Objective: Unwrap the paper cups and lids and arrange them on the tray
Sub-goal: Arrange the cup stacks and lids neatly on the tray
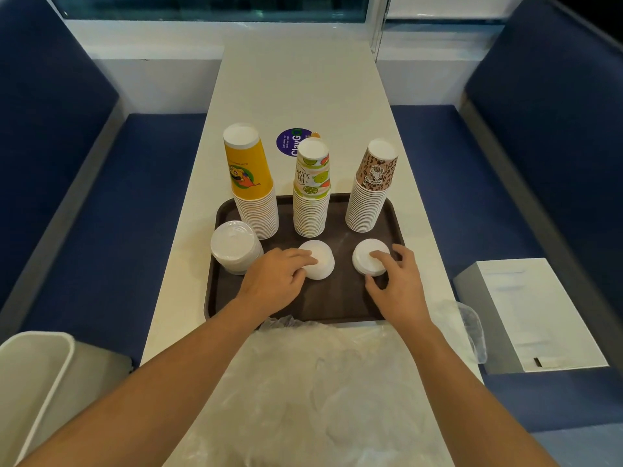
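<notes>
A dark brown tray [337, 298] lies on the white table. Three upside-down cup stacks stand along its far side: yellow cups [251, 183], lime-printed cups [312, 193] and brown leopard-print cups [371, 190]. Three stacks of white lids sit in front of them: a large stack [234, 246] at the tray's left edge, a middle stack [322, 259] and a right stack [365, 256]. My left hand [276, 278] rests its fingers on the middle lid stack. My right hand [397, 281] grips the right lid stack, fingers on top and thumb at its near side.
Crumpled clear plastic wrapping [320, 382] covers the table's near end. A white bin [30, 382] stands at the lower left. A white box [532, 315] sits on the blue bench to the right. A round purple sticker [291, 143] is on the table behind the cups.
</notes>
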